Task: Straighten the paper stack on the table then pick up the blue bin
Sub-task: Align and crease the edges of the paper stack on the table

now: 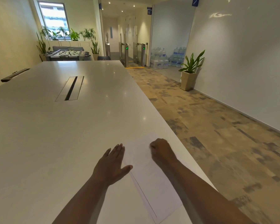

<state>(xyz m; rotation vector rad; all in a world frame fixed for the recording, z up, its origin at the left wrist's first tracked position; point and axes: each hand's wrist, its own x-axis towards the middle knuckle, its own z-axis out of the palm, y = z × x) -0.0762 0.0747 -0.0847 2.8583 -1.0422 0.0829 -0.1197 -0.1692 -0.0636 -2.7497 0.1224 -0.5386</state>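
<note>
A thin stack of white paper (152, 180) lies near the right edge of the long white table (58, 135), its sheets slightly fanned along the left side. My left hand (111, 165) lies flat with straight fingers on the table, its thumb touching the stack's left edge. My right hand (162, 151) sits on the stack's far right part with fingers curled under; whether they pinch a sheet is hidden. No blue bin is in view.
The table's right edge (173, 131) drops to patterned carpet. A cable slot (71, 88) is set in the table's middle and a dark chair arm (14, 75) shows at its left. A potted plant (190, 70) stands by the right wall, water bottles (166, 59) behind glass.
</note>
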